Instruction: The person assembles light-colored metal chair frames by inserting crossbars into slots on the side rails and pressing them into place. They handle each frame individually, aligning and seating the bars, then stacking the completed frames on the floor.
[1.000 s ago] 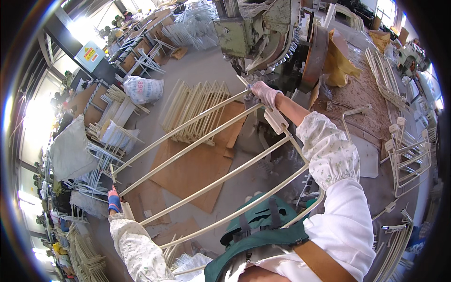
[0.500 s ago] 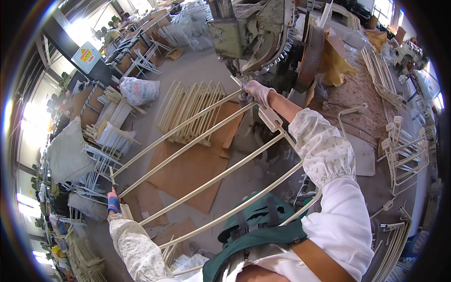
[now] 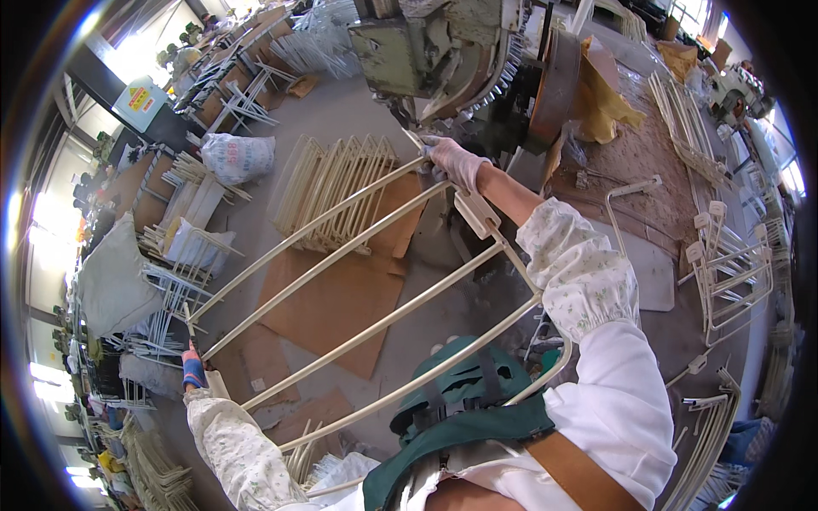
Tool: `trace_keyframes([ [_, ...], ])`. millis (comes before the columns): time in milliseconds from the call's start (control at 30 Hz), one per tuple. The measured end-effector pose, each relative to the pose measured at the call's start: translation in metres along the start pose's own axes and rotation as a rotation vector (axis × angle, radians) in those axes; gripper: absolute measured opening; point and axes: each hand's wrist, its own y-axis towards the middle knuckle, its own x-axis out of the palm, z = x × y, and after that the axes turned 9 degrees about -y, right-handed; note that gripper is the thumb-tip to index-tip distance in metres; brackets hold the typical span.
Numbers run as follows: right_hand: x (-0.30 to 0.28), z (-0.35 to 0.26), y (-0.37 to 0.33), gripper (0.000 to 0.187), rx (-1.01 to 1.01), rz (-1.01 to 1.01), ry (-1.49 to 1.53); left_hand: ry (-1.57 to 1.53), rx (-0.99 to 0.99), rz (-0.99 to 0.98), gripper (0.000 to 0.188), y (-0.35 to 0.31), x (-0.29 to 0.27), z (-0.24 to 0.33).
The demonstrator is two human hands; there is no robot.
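Note:
A cream-coloured frame of bent metal tubing with several long bars (image 3: 372, 327) spans the space in front of me, slanting from lower left to upper right. My right hand (image 3: 456, 162), in a pale glove, is closed round its far right corner, close under a worn green machine (image 3: 388, 60). A flat cream plate (image 3: 475, 213) is fixed on the frame's right side, just below that hand. My left hand (image 3: 193, 368), in a blue and pink glove, is closed on the frame's left side; its fingers show only in part.
A stack of similar cream frames (image 3: 332, 192) stands on brown cardboard (image 3: 328, 302) beyond the bars. A large round wheel (image 3: 555, 89) sits right of the machine, near a dusty brown surface (image 3: 630, 153). A white sack (image 3: 239, 157) and more frames (image 3: 733, 272) lie around.
The view has shifted slightly, so the machine and stack appear a little further left. Both hands keep hold of the frame, which stays near the machine.

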Motion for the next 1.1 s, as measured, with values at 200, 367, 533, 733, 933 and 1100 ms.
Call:
trace_keyframes([
  [200,-0.02,0.018,0.035,0.023,-0.031,-0.057,-0.1,-0.151,-0.161,-0.02,0.095,-0.005,0.024,-0.001],
  [367,-0.013,-0.008,0.018,0.013,-0.075,-0.173,0.012,1.47,0.398,0.159,0.11,-0.036,-0.067,-0.021],
  [533,-0.008,-0.006,0.016,0.023,0.018,-0.154,-0.075,0.126,-0.098,0.071,0.114,-0.058,-0.014,-0.043],
  [733,-0.016,0.0,0.014,0.024,-0.023,-0.218,-0.049,-0.233,-0.316,-0.075,0.117,-0.1,-0.016,-0.024],
  [933,-0.022,0.005,0.031,0.018,-0.062,-0.155,-0.043,0.006,-0.155,0.074,0.085,-0.085,-0.004,-0.038],
  [1100,-0.005,0.002,0.038,0.019,-0.018,-0.195,-0.061,-0.003,-0.033,0.277,0.053,-0.1,-0.023,-0.057],
])
